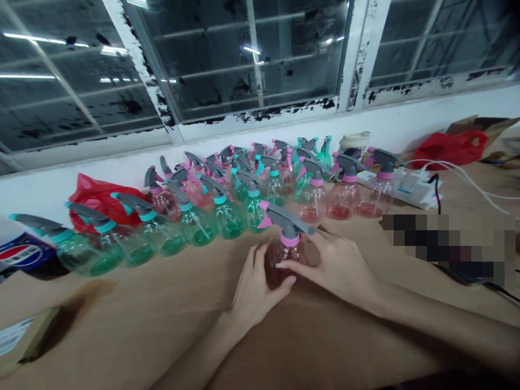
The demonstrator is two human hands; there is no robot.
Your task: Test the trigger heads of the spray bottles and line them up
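A pink spray bottle (285,245) with a grey trigger head and pink collar stands upright on the brown table (162,319), in the middle of the view. My left hand (255,290) wraps round its lower left side. My right hand (339,265) grips its right side, fingers curled across the front of the bottle body. Both hands hold this one bottle.
Behind it stand several rows of green spray bottles (195,222) and pink spray bottles (343,192) along the white wall. A red plastic bag (97,197) lies at left, another red bag (450,147) at right. A power strip (410,187) with white cables, a Pepsi package (22,254) and a small box (24,338) are nearby.
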